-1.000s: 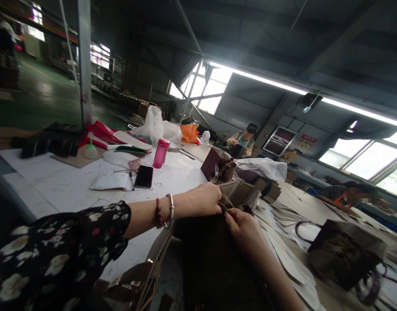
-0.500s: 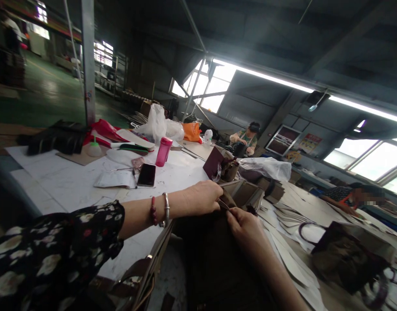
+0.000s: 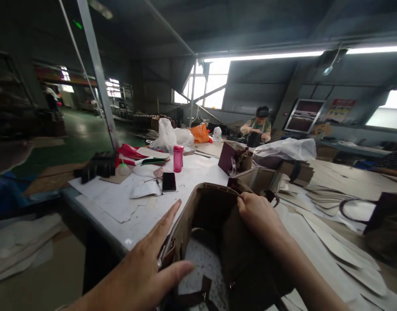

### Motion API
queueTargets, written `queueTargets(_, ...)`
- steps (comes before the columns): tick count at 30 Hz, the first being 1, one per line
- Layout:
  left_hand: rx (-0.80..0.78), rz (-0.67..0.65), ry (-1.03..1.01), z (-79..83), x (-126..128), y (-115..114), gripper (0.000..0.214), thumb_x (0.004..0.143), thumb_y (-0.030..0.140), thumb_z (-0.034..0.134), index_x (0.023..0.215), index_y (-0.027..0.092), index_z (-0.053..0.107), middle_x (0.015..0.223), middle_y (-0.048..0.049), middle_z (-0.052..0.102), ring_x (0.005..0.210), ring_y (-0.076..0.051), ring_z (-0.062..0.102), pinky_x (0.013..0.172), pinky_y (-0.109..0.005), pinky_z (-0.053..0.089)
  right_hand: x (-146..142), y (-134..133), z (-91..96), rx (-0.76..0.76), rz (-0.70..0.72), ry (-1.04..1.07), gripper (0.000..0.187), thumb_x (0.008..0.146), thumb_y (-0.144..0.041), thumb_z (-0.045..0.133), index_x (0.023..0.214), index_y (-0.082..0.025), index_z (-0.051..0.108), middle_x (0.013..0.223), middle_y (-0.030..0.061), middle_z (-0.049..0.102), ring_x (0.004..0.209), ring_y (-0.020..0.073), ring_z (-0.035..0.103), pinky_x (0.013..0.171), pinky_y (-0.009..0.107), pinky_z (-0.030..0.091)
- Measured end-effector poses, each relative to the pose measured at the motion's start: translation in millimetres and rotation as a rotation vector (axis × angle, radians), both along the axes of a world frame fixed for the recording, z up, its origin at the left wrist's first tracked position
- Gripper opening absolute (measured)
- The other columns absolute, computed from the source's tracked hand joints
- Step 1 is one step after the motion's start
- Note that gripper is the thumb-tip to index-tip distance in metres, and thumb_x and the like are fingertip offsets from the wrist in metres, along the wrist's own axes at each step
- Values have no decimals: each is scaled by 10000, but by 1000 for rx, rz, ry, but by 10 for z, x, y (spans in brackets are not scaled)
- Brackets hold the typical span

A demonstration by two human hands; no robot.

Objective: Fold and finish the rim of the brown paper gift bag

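Pinching the bag [image 3: 211, 209] at its far right rim with right hand [image 3: 258, 211]; with left hand [image 3: 141, 261] spread astride left rim (touching, perhaps).

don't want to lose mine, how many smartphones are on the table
1: the black-screened smartphone, on the table beyond the left hand, beside the notebook, nearer than the pink bottle. Others may be hidden.

a dim workshop with a grey metal post [image 3: 101, 82]. left of the post, a shiny green floor [image 3: 78, 123] stretches back. just right of it stands shelving [image 3: 127, 97]; farther right, bright windows [image 3: 215, 88], a grey wall [image 3: 259, 80] and a red-and-yellow poster [image 3: 341, 109]. a lit tube light [image 3: 266, 56] glows right of the post, above a white-topped table [image 3: 198, 172].
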State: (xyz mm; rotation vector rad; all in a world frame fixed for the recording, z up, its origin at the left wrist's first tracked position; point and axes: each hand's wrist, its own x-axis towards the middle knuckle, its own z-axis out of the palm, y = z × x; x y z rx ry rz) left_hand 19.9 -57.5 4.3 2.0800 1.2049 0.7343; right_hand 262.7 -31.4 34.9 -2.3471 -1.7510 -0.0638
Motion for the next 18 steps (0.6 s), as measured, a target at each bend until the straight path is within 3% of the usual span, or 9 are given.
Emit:
queueTargets(2, -78, 37, -87, -100, -93, 66, 646, 780, 417, 495, 1341, 191, 265, 1370, -47, 322, 1239, -243, 313, 1037, -360, 256, -55, -40, 44, -16, 23, 1, 287, 811, -236, 323, 706, -156, 578, 806, 165, 655, 769, 269, 612, 545, 294, 326)
queueTargets(5, -128, 12, -225, -120, -217, 322, 457, 796, 340, 476, 1209, 145, 476, 1205, -65, 528, 1098, -236, 480, 949, -329, 374, -134, -165, 105, -49, 102, 3, 261, 789, -222, 353, 622, -165, 545, 728, 139, 658, 705, 238, 621, 522, 274, 335)
queueTargets(7, -146, 1, -290, -95, -294, 503, 411, 769, 295, 512, 1143, 126, 532, 1127, -66, 581, 1035, -235, 518, 914, -320, 394, -150, -275, 115, -112, 163, 15, 288, 798, -243, 348, 573, -176, 516, 664, 113, 653, 655, 220, 623, 506, 265, 343)
queueTargets(10, -225, -38, -352, -81, -343, 672, 415, 741, 288, 546, 1112, 100, 544, 1031, -72, 617, 989, -238, 532, 871, -316, 407, -98, -419, 83, -189, 147, -55, 350, 837, -334, 301, 617, -190, 532, 654, 96, 649, 638, 250, 626, 489, 292, 366)
queueTargets(13, -239, -119, -363, -86, -301, 707, 379, 752, 303, 538, 1072, 102, 565, 936, -55, 628, 980, -229, 517, 859, -300, 391, -29, -467, 45, -14, 116, -282, 255, 781, -390, 473, 889, -183, 577, 737, 88, 640, 682, 284, 614, 525, 348, 417)
queueTargets(15, -211, -147, -346, -80, -264, 695, 349, 759, 306, 529, 1040, 106, 580, 914, -49, 622, 963, -222, 509, 841, -288, 385, -28, -422, 38, 157, 202, -416, 351, 684, -299, 629, 1007, -177, 563, 836, 87, 621, 756, 274, 594, 595, 362, 452)
queueTargets(18, -205, -148, -327, -58, -241, 677, 324, 758, 318, 525, 991, 104, 594, 917, -50, 608, 918, -211, 511, 797, -269, 391, -126, -266, 54, 312, 400, -481, 345, 641, -206, 681, 973, -187, 590, 938, 79, 602, 857, 258, 558, 690, 369, 470)
